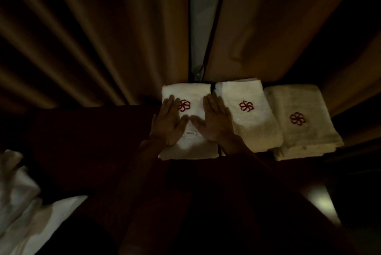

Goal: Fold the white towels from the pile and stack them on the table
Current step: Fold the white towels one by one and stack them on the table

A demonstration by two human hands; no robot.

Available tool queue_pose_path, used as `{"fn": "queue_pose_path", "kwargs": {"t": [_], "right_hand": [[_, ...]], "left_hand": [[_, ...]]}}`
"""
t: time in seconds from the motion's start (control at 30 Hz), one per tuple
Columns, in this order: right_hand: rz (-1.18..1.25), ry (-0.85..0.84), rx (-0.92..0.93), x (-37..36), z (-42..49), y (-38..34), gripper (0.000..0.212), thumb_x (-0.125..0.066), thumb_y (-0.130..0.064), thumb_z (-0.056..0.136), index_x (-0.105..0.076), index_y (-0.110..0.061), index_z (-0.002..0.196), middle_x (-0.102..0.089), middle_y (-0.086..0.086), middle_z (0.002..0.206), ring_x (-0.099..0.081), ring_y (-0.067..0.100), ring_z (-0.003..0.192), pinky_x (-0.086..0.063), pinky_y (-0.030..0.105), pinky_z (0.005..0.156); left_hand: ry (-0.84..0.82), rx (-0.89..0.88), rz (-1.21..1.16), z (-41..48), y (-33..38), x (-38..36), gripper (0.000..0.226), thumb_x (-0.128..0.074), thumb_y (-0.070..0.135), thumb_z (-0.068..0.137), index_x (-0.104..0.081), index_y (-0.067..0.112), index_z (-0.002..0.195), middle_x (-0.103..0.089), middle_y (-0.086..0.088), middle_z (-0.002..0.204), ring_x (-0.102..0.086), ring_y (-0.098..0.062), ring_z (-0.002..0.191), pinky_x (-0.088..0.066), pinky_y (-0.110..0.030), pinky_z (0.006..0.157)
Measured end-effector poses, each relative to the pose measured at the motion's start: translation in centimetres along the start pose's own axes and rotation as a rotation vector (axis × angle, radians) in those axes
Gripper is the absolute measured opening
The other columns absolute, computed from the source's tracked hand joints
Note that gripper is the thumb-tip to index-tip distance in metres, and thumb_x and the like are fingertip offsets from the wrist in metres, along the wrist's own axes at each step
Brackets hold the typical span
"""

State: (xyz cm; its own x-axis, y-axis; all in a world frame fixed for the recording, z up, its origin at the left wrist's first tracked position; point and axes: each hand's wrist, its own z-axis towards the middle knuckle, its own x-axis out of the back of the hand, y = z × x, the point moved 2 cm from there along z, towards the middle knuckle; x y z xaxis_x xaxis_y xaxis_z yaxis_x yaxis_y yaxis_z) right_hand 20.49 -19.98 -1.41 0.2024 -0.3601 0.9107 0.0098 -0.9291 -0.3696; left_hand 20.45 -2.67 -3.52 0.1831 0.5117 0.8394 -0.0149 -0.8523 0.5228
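Note:
Three folded white towels with a red flower emblem lie side by side on the dark table [86, 143]. My left hand [167, 122] and my right hand [214, 122] both lie flat, fingers straight, on the left towel [186, 93], one on each side of its emblem. The middle towel [247, 114] touches the side of my right hand. The right towel [296, 122] sits on a stack of folded towels. A heap of unfolded white cloth [18, 193] lies at the lower left.
Brown curtains [92, 38] hang right behind the table, with a pale gap [201, 28] between them. The room is very dim. A lit patch of floor [321, 203] shows at the lower right beside the table's edge.

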Motion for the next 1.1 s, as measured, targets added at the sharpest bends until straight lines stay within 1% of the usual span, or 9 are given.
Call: {"fn": "queue_pose_path", "kwargs": {"t": [0.17,0.3,0.43,0.6,0.73,0.8,0.87,1.0,1.1], "right_hand": [[0.043,0.094,0.067,1.8,-0.9,-2.4,0.084,-0.044,-0.06,0.097,-0.01,-0.015,0.16,-0.002,0.003,0.168,0.008,0.028,0.154,-0.002,0.052,0.121],[0.049,0.157,0.176,2.5,-2.5,-6.8,0.079,-0.049,-0.055,0.098,-0.018,-0.015,0.159,-0.012,0.003,0.167,0.0,0.026,0.154,-0.004,0.05,0.123],[0.089,0.105,0.335,0.2,-5.3,-12.8,0.077,-0.054,-0.05,0.097,-0.022,-0.015,0.158,-0.015,0.003,0.167,-0.002,0.025,0.154,-0.01,0.052,0.123],[0.015,-0.074,0.464,-5.9,-9.4,-20.8,0.08,-0.056,-0.052,0.093,-0.022,-0.021,0.158,-0.012,-0.002,0.167,-0.006,0.021,0.153,-0.014,0.052,0.122],[-0.036,-0.224,0.555,-11.5,-13.5,-26.5,0.083,-0.06,-0.051,0.092,-0.019,-0.023,0.158,-0.009,-0.005,0.167,-0.004,0.02,0.154,-0.014,0.051,0.123],[-0.073,-0.271,0.59,-14.2,-15.4,-28.7,0.084,-0.062,-0.05,0.091,-0.02,-0.023,0.158,-0.01,-0.005,0.167,-0.006,0.021,0.154,-0.016,0.05,0.122],[-0.097,-0.325,0.613,-16.8,-17.1,-30.2,0.084,-0.065,-0.049,0.09,-0.021,-0.023,0.157,-0.012,-0.004,0.167,-0.01,0.023,0.153,-0.019,0.051,0.121],[-0.085,-0.466,0.602,-21.1,-20.1,-31.8,0.084,-0.069,-0.047,0.087,-0.028,-0.021,0.155,-0.019,-0.002,0.165,-0.021,0.023,0.15,-0.028,0.048,0.118],[-0.077,-0.527,0.545,-23.0,-21.4,-32.4,0.08,-0.067,-0.05,0.087,-0.032,-0.02,0.153,-0.03,0.002,0.16,-0.028,0.023,0.147,-0.035,0.046,0.114]], "left_hand": [[0.131,-0.011,-0.138,-2.2,0.7,3.4,0.062,-0.043,0.054,0.101,-0.028,0.028,0.155,-0.02,0.005,0.164,-0.014,-0.014,0.151,-0.019,-0.052,0.121],[0.211,0.006,-0.214,-5.8,-1.2,6.3,0.067,-0.046,0.061,0.095,-0.036,0.024,0.151,-0.037,-0.002,0.156,-0.035,-0.02,0.143,-0.03,-0.037,0.116],[0.271,0.043,-0.104,-10.5,-6.8,8.4,0.061,-0.055,0.035,0.097,-0.036,0.014,0.151,-0.04,-0.009,0.154,-0.04,-0.026,0.14,-0.036,-0.039,0.112],[0.209,0.259,0.003,-19.0,-15.8,10.5,0.068,-0.063,0.034,0.091,-0.036,0.016,0.151,-0.033,-0.009,0.156,-0.032,-0.029,0.143,-0.036,-0.045,0.112],[0.2,0.364,0.046,-27.2,-23.1,10.8,0.069,-0.047,0.055,0.081,-0.054,0.014,0.136,-0.05,-0.011,0.141,-0.046,-0.034,0.132,-0.048,-0.049,0.097],[0.232,0.468,0.006,-31.0,-25.7,10.5,0.063,-0.062,0.045,0.082,-0.052,0.017,0.137,-0.048,-0.009,0.144,-0.048,-0.033,0.13,-0.05,-0.048,0.095],[0.236,0.522,0.012,-34.0,-27.8,10.0,0.068,-0.072,0.035,0.082,-0.048,0.015,0.142,-0.045,-0.01,0.147,-0.045,-0.034,0.131,-0.05,-0.049,0.094],[0.191,0.557,0.036,-37.7,-31.0,8.5,0.07,-0.073,0.036,0.082,-0.046,0.016,0.143,-0.044,-0.007,0.143,-0.044,-0.029,0.129,-0.05,-0.046,0.091],[0.212,0.555,0.056,-38.8,-31.9,7.7,0.071,-0.073,0.028,0.081,-0.043,0.015,0.144,-0.041,-0.009,0.144,-0.041,-0.031,0.128,-0.05,-0.049,0.089]]}}
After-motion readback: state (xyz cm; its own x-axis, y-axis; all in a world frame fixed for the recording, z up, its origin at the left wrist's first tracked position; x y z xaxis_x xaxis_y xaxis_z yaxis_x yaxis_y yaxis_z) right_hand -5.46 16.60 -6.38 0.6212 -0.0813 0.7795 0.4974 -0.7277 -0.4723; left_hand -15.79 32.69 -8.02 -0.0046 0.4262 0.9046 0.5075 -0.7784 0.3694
